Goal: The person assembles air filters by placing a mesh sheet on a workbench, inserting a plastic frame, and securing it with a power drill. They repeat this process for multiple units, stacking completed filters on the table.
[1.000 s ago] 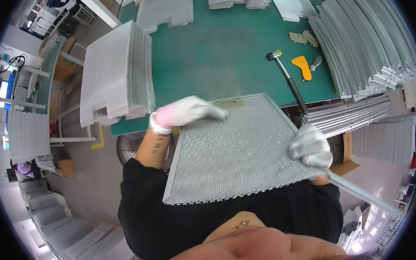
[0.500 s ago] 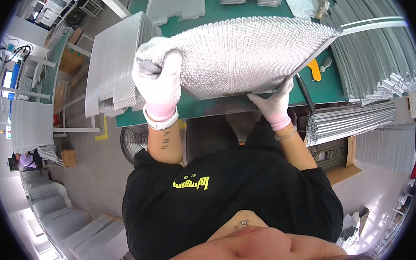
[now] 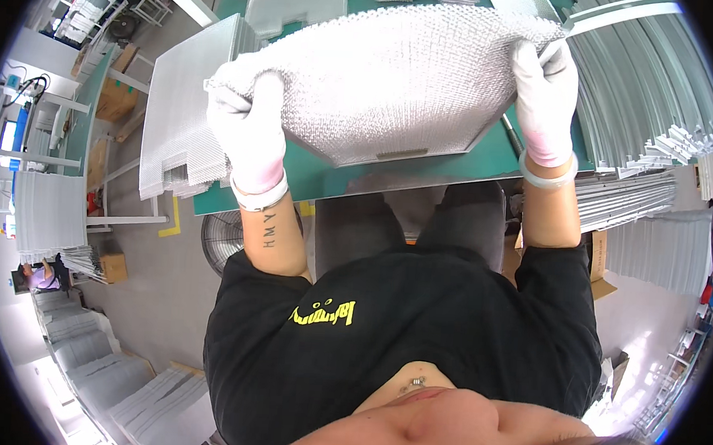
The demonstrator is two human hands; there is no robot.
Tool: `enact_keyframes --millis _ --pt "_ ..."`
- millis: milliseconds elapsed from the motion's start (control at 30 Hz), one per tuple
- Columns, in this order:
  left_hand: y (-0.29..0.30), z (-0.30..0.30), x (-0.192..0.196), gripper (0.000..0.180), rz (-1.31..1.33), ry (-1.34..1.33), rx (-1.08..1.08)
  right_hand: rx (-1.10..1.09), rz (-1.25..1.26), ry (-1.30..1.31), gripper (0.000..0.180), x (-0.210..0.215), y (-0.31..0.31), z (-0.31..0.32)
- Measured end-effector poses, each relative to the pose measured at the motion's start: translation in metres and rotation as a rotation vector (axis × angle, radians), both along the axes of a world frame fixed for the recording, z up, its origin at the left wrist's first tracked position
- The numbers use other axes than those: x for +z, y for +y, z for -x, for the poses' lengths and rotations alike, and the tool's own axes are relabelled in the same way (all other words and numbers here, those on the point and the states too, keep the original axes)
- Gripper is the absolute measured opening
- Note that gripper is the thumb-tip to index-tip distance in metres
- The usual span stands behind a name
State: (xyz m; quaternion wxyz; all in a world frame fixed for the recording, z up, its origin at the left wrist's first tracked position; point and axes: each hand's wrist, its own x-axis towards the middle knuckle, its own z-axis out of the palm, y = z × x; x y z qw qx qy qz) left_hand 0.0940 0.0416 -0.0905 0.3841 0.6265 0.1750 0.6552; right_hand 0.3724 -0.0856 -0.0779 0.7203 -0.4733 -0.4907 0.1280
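I hold a large grey metal mesh panel (image 3: 388,79) up over the green table (image 3: 342,181), tilted toward me. My left hand (image 3: 248,132), in a white glove with a pink cuff, grips the panel's left edge. On the right, my right hand (image 3: 544,99), gloved the same way, grips the panel's right edge. The panel hides most of the tabletop behind it.
A stack of similar mesh panels (image 3: 185,109) lies at the table's left end. Bundles of long metal strips (image 3: 646,84) fill the right side. More panel stacks (image 3: 47,210) sit on racks at left, with a fan (image 3: 222,244) on the floor below the table.
The mesh panel has been raised and turned from lying flat by my lap to held up over the table. My right hand shifted from its lower edge to its right edge.
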Motion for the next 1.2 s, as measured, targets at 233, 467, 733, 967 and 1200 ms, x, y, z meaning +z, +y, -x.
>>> enact_keyframes --millis 233,467,733,967,1200 --pt "-0.041 0.005 0.005 0.010 -0.137 -0.005 -0.128 -0.020 -0.114 0.086 0.013 -0.026 -0.025 0.002" --pt "-0.026 0.018 -0.049 0.050 -0.371 0.074 -1.591 0.473 -0.408 -0.408 0.028 -0.039 -0.097 0.012" --pt "-0.017 -0.039 -0.131 0.083 -0.281 1.305 -1.034 0.409 -0.349 -0.569 0.017 -0.079 -0.156 0.026" --pt "-0.011 -0.072 -0.115 0.036 -0.231 1.237 -0.917 0.505 -0.377 -0.552 0.018 -0.079 -0.157 0.022" --pt "0.020 -0.137 -0.116 0.027 -0.164 1.482 -1.005 0.568 -0.396 -0.552 0.021 -0.078 -0.154 0.018"
